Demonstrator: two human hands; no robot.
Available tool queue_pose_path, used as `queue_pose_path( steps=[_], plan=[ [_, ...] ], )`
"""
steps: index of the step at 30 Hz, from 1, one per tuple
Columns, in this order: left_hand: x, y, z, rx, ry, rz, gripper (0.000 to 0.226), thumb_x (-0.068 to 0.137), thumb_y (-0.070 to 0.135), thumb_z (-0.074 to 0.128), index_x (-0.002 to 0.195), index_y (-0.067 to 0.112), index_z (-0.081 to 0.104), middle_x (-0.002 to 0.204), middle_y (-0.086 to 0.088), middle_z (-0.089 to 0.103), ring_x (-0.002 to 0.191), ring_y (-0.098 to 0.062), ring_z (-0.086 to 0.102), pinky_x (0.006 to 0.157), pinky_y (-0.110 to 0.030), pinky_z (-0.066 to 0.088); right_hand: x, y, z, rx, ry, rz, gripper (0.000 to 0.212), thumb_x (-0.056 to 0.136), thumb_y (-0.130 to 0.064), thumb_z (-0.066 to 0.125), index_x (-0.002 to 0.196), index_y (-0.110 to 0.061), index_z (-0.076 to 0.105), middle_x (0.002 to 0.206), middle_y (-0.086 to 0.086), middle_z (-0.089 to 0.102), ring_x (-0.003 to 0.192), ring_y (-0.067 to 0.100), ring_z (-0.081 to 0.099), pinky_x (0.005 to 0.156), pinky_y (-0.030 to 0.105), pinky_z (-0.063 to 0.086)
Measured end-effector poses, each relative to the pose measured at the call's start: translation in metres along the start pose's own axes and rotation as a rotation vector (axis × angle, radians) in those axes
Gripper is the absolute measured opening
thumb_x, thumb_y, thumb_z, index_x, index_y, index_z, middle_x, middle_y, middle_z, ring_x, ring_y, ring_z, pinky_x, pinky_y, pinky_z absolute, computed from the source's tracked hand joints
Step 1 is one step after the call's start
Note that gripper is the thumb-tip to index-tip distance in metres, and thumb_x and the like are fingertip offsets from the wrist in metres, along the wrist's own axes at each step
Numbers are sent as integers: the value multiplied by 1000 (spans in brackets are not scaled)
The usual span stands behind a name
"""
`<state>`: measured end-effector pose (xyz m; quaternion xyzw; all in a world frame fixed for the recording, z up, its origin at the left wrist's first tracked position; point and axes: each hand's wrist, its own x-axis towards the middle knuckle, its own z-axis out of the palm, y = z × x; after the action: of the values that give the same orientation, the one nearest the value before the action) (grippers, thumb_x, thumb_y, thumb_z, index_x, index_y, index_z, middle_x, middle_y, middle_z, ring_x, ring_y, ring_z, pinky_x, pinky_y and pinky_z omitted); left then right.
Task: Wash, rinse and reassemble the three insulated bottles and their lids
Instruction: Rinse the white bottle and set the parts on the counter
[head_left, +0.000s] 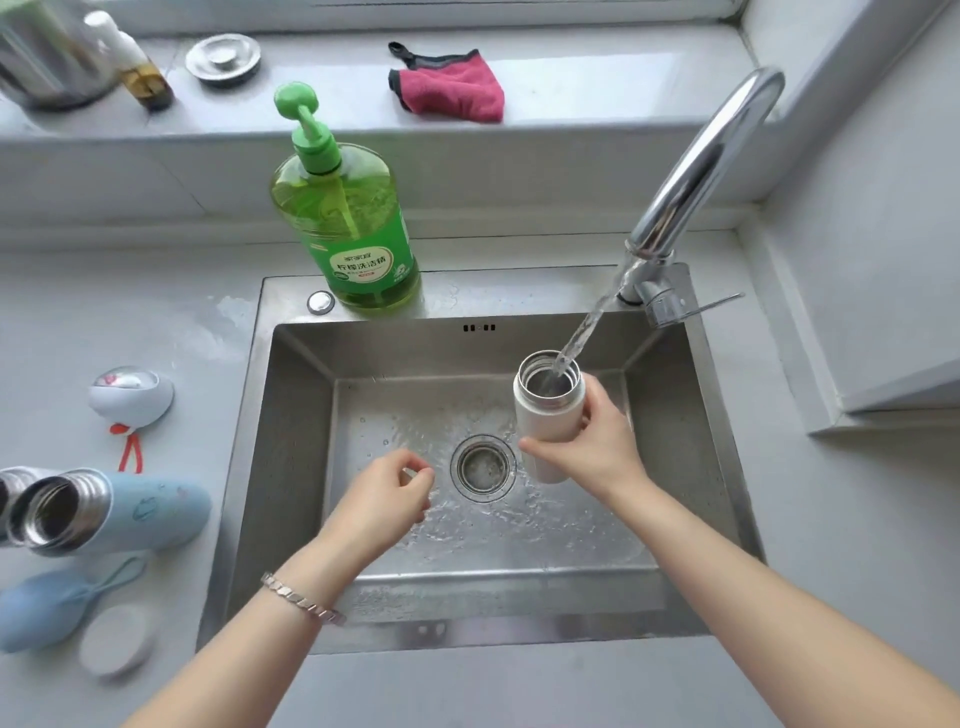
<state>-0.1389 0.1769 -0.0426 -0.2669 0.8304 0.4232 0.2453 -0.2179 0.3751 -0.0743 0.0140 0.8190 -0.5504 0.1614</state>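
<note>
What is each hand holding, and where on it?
The right hand grips the white bottle around its body; the curled left hand holds nothing visible.

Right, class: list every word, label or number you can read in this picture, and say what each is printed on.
"家家宜": small, at the top of the label on the green dish soap bottle.
"柠檬洗洁精": large, on the same label.
Smaller print beneath: too blurred to read.
Blue bottle: faint drawings, no text.
White bottle: no text shows.
</note>
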Motion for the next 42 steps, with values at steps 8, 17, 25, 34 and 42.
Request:
queue_pose_path(
  steps=[8,17,25,34,42],
  plan=[
    [-6,-3,4,45,-4,28,14,94,24,46,97,20,59,83,-2,68,79,-16,66,79,-31,50,-14,3,-7,-89,17,-3,70,53,-13,88,109,-35,53,98,-22,61,93,4,59,80,18,45],
    [-11,-12,1,20,4,16,14,94,23,46,96,17,59,82,-2,68,76,-12,65,78,-30,48,-11,-7,-8,-86,140,61,68,53,-17,87,113,-30,57,99,-11,64,91,8,59,77,21,47],
    [-24,-32,5,-13,-7,-20,12,94,23,47,88,20,57,82,-3,67,77,-16,65,77,-34,49,-21,2,-36,-1133,-365,320,60,59,-32,77,114,-30,52,101,2,48,84,24,57,75,30,49],
    [-37,-46,9,-45,-29,-36,13,94,21,47,93,17,59,82,-6,68,82,-25,66,76,-37,50,-23,1,-33,-1588,-576,395,68,64,-40,77,124,-25,50,119,5,47,104,18,55,71,26,39],
    [-36,-41,13,-44,-55,-35,13,93,21,45,91,19,58,82,-5,67,83,-27,66,77,-38,51,-20,-6,-39,-1654,-610,411,71,63,-45,75,125,-24,48,119,5,47,105,18,54,75,27,44]
  ],
)
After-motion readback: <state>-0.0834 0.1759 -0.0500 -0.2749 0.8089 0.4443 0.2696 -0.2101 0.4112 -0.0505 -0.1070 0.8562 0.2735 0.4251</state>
